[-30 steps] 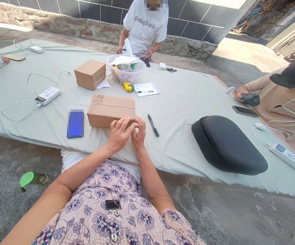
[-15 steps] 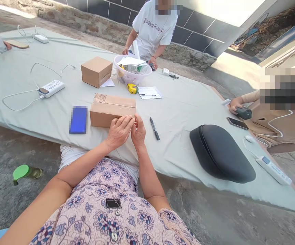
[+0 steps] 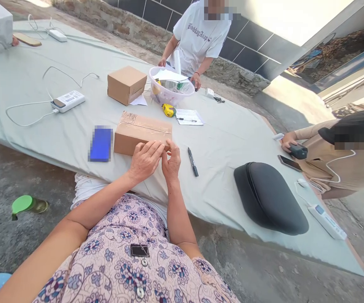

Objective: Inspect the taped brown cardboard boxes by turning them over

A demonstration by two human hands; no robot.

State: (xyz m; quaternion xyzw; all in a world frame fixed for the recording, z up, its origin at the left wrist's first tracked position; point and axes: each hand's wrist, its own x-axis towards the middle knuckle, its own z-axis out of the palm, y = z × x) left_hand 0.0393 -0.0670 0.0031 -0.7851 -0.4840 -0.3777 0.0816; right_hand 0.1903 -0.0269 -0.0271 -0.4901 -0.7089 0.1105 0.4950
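A taped cardboard box (image 3: pixel 130 142) lies on the cloth-covered table in front of me, with scribbled lines on its upper left end. At its near right corner, my left hand (image 3: pixel 147 160) is closed, fingers together and pressed against the box's front edge. My right hand (image 3: pixel 171 160) pinches that same corner, its fingertips meeting the left ones. Whether a bit of tape is between the fingertips is too small to tell. A black marker pen (image 3: pixel 193 161) lies just right of my right hand. Left of the box is a blue, pixelated flat object (image 3: pixel 100 143).
Behind stand another cardboard box (image 3: pixel 127 85), a plastic basket (image 3: pixel 171 93), a yellow tape measure (image 3: pixel 168 110) and a written sheet (image 3: pixel 189 117). A black cushion-like case (image 3: pixel 272 198) sits at right. Power strips (image 3: pixel 68 101) trail cables. People (image 3: pixel 201 35) are at the table's far and right sides.
The view has shifted slightly, with most table items sitting a little differently in frame. My hands stay at the box's corner. At far left, a white box has come further into view.
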